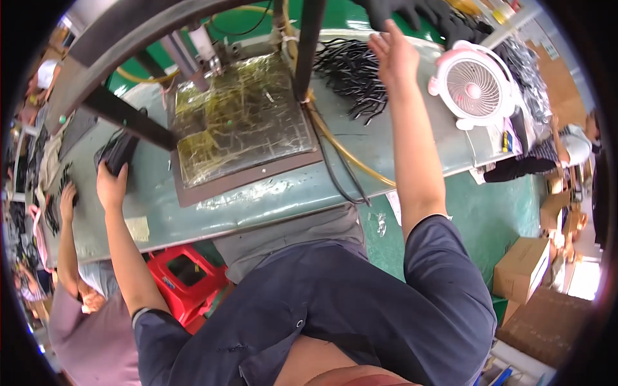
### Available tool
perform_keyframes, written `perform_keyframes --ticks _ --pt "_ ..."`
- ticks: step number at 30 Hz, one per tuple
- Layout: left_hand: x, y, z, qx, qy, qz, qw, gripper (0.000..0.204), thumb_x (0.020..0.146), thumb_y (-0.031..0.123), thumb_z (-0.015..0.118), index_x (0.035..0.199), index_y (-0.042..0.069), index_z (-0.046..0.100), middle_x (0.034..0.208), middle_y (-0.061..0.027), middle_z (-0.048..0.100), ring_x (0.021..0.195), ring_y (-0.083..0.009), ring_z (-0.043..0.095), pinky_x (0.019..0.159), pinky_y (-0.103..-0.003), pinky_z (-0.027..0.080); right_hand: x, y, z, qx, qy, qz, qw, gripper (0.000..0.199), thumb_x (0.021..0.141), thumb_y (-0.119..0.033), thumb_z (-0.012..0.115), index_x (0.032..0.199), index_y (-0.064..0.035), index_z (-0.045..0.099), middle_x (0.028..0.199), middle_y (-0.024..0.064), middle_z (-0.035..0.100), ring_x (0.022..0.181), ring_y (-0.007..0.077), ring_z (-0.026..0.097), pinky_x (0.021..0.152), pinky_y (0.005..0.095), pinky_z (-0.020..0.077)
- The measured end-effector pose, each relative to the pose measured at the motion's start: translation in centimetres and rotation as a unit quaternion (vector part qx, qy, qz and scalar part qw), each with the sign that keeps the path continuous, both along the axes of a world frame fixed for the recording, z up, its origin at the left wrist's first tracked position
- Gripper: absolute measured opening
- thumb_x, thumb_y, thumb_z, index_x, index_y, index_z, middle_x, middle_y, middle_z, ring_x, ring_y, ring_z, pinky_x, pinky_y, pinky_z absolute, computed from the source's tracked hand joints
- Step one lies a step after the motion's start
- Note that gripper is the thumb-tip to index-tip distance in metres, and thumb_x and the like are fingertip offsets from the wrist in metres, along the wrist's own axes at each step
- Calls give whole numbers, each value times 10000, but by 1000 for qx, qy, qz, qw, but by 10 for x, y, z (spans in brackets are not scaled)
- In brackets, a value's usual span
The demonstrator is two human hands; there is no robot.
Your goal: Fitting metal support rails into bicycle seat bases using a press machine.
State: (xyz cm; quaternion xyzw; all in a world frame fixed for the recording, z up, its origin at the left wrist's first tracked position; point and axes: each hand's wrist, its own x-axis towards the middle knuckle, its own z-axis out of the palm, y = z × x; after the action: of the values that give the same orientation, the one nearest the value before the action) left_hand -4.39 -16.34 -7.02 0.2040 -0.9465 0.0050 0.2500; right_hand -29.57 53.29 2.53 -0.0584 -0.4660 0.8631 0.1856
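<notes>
On the left, my left hand [112, 185] grips the near end of a dark, flat, elongated bundle [120, 149], whose kind I cannot make out. My right hand [396, 59] reaches far over the table with its fingers apart and nothing visible in it. Just left of that hand lies a loose pile of thin black strips [351, 72]. Black glove-like pieces [412, 11] sit beyond its fingertips. Between my arms stands a press frame [309, 51] over a flat plate [244, 119] covered with shiny, yellowish tape.
A pink-and-white fan [473, 89] stands right of my right forearm. A yellow hose [351, 157] and black cables cross the table edge [270, 215]. A co-worker's hand [68, 202] works at the far left. A red stool [187, 273] and cardboard boxes [523, 267] stand below.
</notes>
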Motion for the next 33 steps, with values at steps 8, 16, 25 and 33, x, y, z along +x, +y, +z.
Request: perform_keyframes --ticks 8,16,25,33 --pt "113 162 -20 154 230 10 961 542 882 223 921 1241 -47 616 968 -53 569 876 -176 541 863 -309 495 164 -19 -51 345 15 93 934 372 959 -39 779 1322 27 731 1216 128 784 1080 164 750 918 306 599" --pt "116 331 9 258 136 -252 923 481 759 73 935 1134 35 635 923 -105 619 801 -270 593 738 -380 488 212 -123 -22 554 421 217 685 519 870 -147 848 1356 -45 699 1392 176 711 1196 425 706 1057 495 563" --pt "54 315 41 89 188 -339 918 351 839 142 863 1136 44 705 1337 -212 697 1264 -417 653 1054 -520 508 199 -168 -58 617 436 215 618 703 934 -573 753 1333 2 688 1096 128 741 954 331 739 831 430 604" --pt "25 299 15 114 112 -475 865 229 871 170 828 848 18 658 1289 -180 748 1102 -390 689 944 -476 512 203 -180 -69 603 412 203 653 669 837 -531 855 1244 -16 728 1066 111 757 878 290 751 738 393 617"
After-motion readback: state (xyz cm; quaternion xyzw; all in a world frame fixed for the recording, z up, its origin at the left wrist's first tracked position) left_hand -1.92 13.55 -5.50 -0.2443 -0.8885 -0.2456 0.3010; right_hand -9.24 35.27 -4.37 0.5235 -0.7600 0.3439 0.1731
